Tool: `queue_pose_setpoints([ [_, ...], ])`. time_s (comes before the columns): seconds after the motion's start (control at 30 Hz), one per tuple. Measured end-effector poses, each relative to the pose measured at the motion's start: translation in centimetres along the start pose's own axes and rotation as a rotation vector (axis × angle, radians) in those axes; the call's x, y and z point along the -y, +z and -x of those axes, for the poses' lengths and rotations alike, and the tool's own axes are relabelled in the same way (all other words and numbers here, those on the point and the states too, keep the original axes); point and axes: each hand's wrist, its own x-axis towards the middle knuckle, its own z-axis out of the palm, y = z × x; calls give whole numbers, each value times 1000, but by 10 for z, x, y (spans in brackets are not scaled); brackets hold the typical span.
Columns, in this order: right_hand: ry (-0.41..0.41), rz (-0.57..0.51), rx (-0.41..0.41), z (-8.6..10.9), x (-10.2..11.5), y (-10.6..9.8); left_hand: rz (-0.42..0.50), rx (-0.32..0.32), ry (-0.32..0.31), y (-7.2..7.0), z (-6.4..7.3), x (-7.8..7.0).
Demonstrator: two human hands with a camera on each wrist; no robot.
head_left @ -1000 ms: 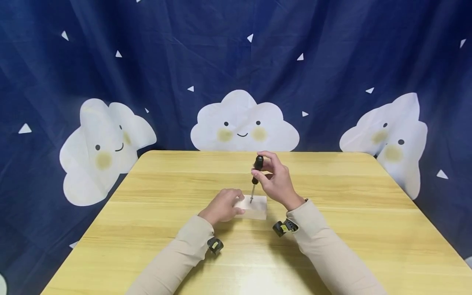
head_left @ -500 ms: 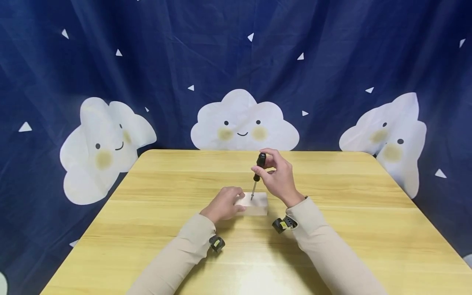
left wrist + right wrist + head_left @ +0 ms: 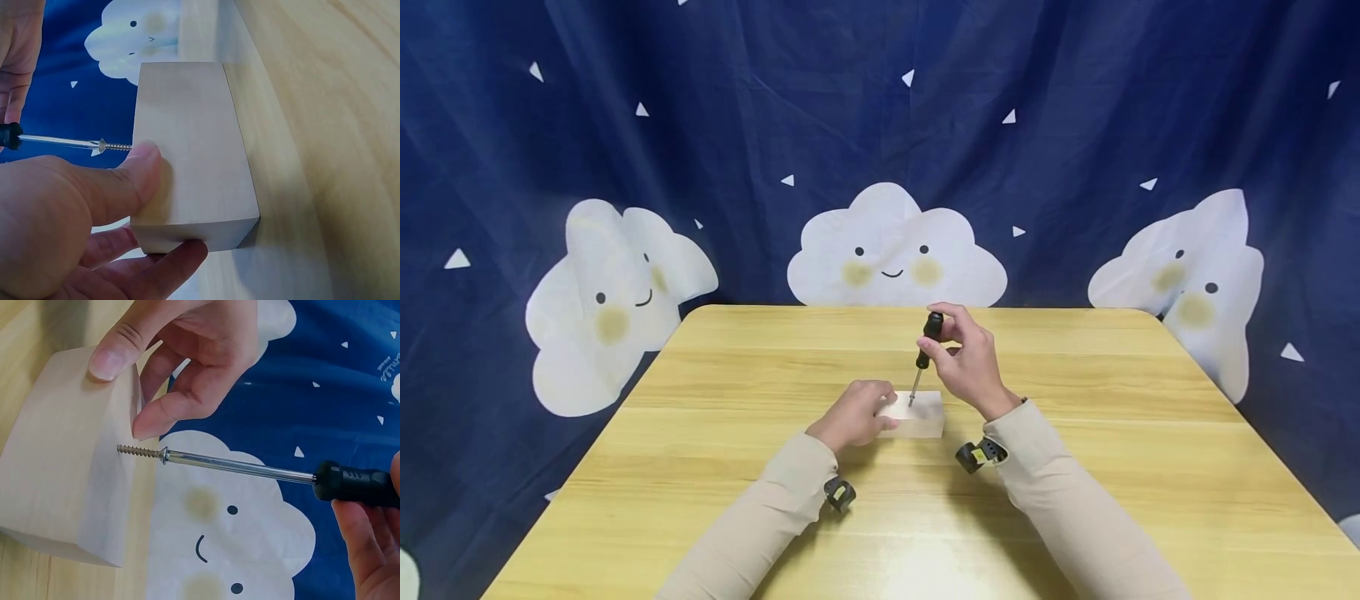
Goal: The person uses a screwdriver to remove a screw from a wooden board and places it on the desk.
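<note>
A pale wooden block [image 3: 921, 427] lies flat on the table. My left hand [image 3: 852, 414] grips its left end, thumb on the near side face. In my right hand [image 3: 972, 363] I hold a screwdriver [image 3: 931, 330] by its black handle, with fingertips and thumb around it. Its steel shaft points down at the block's top, and the handle leans slightly right. At the shaft's tip sits a screw [image 3: 140, 451], its thread mostly exposed and its point at the block's top face. The left wrist view shows the same screw [image 3: 117, 147] beside the thumb, its point hidden there.
The yellow wood-grain table [image 3: 752, 358] spreads around the block. Behind it hangs a dark blue curtain [image 3: 737, 100] printed with white clouds and small triangles. A black camera band sits at each wrist, below the beige sleeves.
The screwdriver's handle has tipped slightly right, and the fingers of my right hand have shifted a little on it. My left hand keeps its grip on the block.
</note>
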Motion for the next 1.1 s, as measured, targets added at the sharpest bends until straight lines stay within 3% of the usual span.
queue_pose_setpoints([
  [0.2,2,3,5,1,1,2,-2,-3,11,0,0,1],
  [0.43,-8,39,-41,1,4,5,1,-16,31,0,-1,2],
  [0.73,-19,64,-41,0,3,3,17,6,7,-1,0,0],
  [1.1,-42,-16,3,0,1,3,25,22,-26,-1,-1,0],
])
